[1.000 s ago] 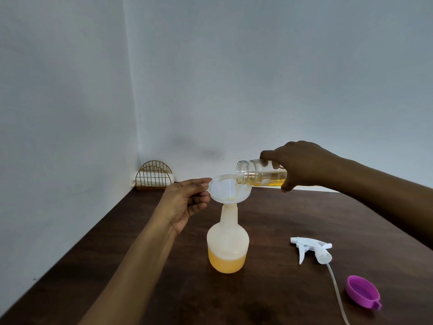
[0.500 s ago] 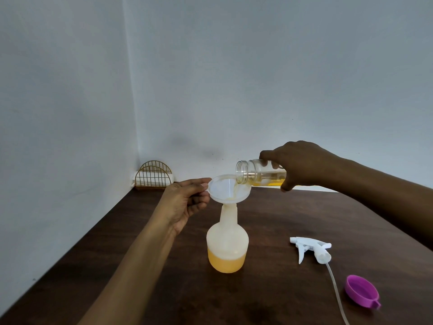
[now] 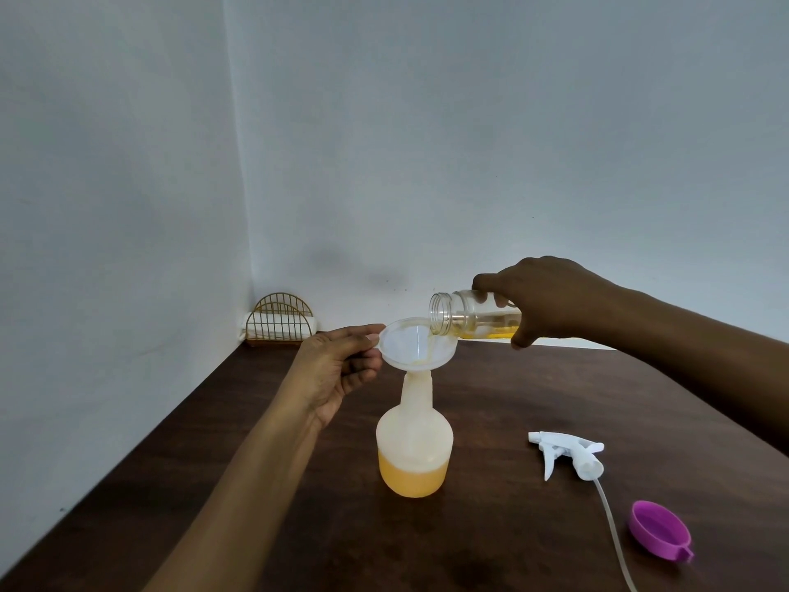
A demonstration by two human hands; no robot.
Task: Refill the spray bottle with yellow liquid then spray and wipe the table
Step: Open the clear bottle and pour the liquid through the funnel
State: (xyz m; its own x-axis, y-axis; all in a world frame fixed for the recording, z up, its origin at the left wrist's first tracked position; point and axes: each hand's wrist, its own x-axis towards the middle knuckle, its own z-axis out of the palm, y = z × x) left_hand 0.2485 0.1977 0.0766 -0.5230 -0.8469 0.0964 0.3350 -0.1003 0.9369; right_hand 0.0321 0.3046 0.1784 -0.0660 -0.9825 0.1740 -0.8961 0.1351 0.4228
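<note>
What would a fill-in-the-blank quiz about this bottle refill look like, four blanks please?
1. The right grip tilts a jar over the funnel, pouring ____ liquid.
2. The left grip steadies the funnel atop the bottle, which is less than ____ full.
3. The sprayer lies on the ____.
4. The lid near it is ____.

Missing words: yellow; half; table; purple.

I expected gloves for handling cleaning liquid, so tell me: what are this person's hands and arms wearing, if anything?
Nothing that shows. The left hand and right hand are bare, with no gloves, rings or plasters visible. The left forearm and right forearm are bare too: no sleeve, watch or bracelet in view up to the picture's edge.
</note>
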